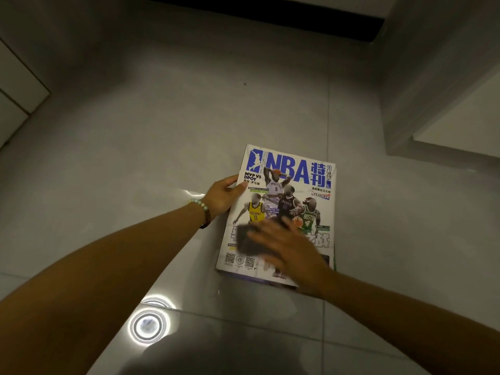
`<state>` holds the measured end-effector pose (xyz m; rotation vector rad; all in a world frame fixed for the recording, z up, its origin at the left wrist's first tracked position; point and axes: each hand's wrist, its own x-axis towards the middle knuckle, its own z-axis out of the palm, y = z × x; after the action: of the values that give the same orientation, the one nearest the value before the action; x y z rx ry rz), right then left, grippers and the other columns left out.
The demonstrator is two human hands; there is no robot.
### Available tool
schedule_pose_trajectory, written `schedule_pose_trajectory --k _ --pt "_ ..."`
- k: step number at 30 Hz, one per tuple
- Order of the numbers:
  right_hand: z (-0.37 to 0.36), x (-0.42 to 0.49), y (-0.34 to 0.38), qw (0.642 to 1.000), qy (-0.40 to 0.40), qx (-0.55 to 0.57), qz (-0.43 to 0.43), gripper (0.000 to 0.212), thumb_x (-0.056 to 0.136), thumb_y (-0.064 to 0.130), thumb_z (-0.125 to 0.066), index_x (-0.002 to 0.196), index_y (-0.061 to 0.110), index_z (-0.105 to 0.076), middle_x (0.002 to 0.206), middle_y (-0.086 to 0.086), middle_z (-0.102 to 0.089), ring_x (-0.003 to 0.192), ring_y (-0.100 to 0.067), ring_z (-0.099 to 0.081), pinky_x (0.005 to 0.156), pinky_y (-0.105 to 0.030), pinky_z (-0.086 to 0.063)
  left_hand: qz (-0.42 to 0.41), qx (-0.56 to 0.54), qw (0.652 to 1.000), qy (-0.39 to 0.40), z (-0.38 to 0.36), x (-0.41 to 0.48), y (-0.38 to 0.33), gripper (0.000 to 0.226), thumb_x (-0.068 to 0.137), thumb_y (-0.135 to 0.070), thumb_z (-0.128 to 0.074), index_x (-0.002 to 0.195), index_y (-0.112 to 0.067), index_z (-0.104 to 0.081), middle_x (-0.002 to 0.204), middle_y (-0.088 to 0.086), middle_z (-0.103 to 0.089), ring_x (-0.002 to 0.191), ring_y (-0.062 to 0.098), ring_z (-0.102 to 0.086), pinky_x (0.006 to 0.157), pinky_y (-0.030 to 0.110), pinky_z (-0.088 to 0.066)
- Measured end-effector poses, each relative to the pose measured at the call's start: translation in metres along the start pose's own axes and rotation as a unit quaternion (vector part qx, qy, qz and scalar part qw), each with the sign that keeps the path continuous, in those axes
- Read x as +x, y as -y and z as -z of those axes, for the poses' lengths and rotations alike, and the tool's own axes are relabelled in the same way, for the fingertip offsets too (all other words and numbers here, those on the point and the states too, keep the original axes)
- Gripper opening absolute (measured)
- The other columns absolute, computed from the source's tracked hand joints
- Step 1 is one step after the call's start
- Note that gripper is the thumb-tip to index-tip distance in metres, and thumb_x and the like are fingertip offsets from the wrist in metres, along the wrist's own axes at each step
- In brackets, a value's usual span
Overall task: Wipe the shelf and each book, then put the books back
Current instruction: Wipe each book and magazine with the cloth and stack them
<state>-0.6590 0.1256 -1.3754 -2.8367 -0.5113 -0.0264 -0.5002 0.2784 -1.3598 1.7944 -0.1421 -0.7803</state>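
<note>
The magazine [286, 185] lies cover-up on the grey tiled floor [162, 131], the left hand [223, 197] gripping its 9 o'clock edge with the thumb on the cover, while the right hand [292, 247], fingers spread flat and blurred, presses a dark cloth [247, 240] onto the cover near 6 o'clock.

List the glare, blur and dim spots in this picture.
Head view: ring-shaped glare on the glossy floor tiles; right hand and dark cloth motion-blurred over the magazine; left hand, holding its edge, sharp; overall dim.
</note>
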Motion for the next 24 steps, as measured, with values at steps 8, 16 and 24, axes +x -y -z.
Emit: schedule_pose_trajectory --k 8,16,24 --pt "-0.002 -0.047 0.014 0.999 -0.012 -0.038 -0.006 0.048 0.1 0.046 -0.02 0.139 0.026 -0.038 0.14 0.001 -0.052 0.133 -0.017 -0.041 0.105 -0.049 -0.03 -0.073 0.065 0.994 -0.041 -0.03 -0.009 0.017 0.056 0.096 -0.03 -0.049 0.143 -0.018 -0.022 0.127 0.007 -0.055 0.094 0.021 -0.065 0.073 0.031 -0.058" --pt "0.005 -0.061 -0.014 0.981 -0.079 0.016 -0.175 0.055 0.1 0.052 -0.017 0.14 0.021 -0.04 0.14 -0.008 -0.051 0.135 -0.017 -0.029 0.104 -0.052 -0.033 -0.175 0.374 0.9 -0.139 -0.045 -0.014 0.011 0.072 0.096 -0.047 -0.04 0.151 -0.018 -0.005 0.158 0.006 -0.01 0.145 0.025 -0.011 0.118 0.041 -0.01" --pt "0.009 -0.082 -0.028 0.972 -0.097 0.062 -0.207 0.05 0.101 0.05 -0.02 0.142 0.025 -0.032 0.143 -0.004 -0.045 0.136 -0.006 -0.015 0.103 -0.047 -0.031 -0.236 0.489 0.839 -0.024 -0.069 0.005 -0.001 0.066 0.089 -0.053 -0.014 0.15 -0.028 -0.008 0.159 -0.001 -0.004 0.146 0.019 0.006 0.113 0.033 0.015"
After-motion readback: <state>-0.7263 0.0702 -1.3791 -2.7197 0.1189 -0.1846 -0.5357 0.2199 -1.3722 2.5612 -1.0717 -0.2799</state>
